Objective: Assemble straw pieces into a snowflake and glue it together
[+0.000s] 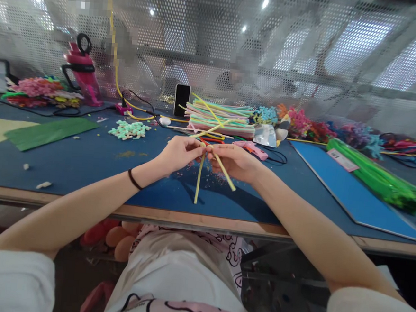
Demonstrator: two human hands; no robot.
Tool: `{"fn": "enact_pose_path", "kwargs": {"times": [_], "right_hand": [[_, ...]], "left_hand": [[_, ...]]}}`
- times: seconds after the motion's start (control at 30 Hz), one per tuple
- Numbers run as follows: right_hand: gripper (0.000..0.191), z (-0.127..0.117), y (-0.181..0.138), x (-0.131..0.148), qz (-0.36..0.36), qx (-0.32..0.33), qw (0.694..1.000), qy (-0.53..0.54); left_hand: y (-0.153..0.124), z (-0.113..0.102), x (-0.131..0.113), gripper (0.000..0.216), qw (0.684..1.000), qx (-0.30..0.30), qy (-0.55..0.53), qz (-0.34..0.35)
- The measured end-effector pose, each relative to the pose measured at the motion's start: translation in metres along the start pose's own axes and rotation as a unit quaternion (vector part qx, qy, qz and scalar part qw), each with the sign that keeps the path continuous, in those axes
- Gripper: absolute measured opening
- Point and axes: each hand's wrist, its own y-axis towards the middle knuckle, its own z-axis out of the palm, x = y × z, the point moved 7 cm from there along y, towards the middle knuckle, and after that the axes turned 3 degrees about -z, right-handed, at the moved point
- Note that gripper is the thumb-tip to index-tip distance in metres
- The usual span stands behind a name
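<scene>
My left hand: pinching yellow stems
My right hand: pinching them too
Bag: green stems inside
Bottle: contents unclear

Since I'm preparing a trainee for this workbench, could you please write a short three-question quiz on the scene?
1. True or false: the left hand and the right hand both hold yellow pipe cleaners.
2. Which stands upright beside the stack of pastel pipe cleaners: A, a mug; B, a smartphone; C, a stapler?
3. Fill in: a dark band circles the ____ wrist.
Key: 1 true; 2 B; 3 left.
</scene>
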Motion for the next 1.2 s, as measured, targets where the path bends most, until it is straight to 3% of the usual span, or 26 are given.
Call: {"fn": "enact_pose_path", "kwargs": {"times": [0.33, 0.57, 0.8, 1.0, 1.2], "right_hand": [[0.038, -0.008, 0.004, 0.010, -0.131, -0.028, 0.981, -0.144], [0.039, -0.002, -0.002, 0.025, -0.222, -0.071, 0.938, -0.257], [0.036, 0.006, -0.007, 0.033, -0.263, -0.028, 0.896, -0.356], [0.039, 0.011, -0.014, 0.043, -0.306, -0.037, 0.860, -0.408], [0.027, 0.013, -0.019, 0.046, -0.353, -0.019, 0.809, -0.470]], "left_hand": [[-0.003, 0.004, -0.004, 0.026, 0.999, -0.001, -0.031, 0.009], [-0.005, 0.002, 0.001, 0.032, 0.998, -0.001, -0.055, -0.015], [-0.004, 0.007, 0.006, 0.036, 0.996, 0.030, -0.079, -0.039], [-0.002, 0.007, 0.005, 0.037, 0.996, 0.036, -0.080, -0.004], [-0.003, 0.006, -0.003, 0.034, 0.998, 0.050, -0.048, 0.007]]}}
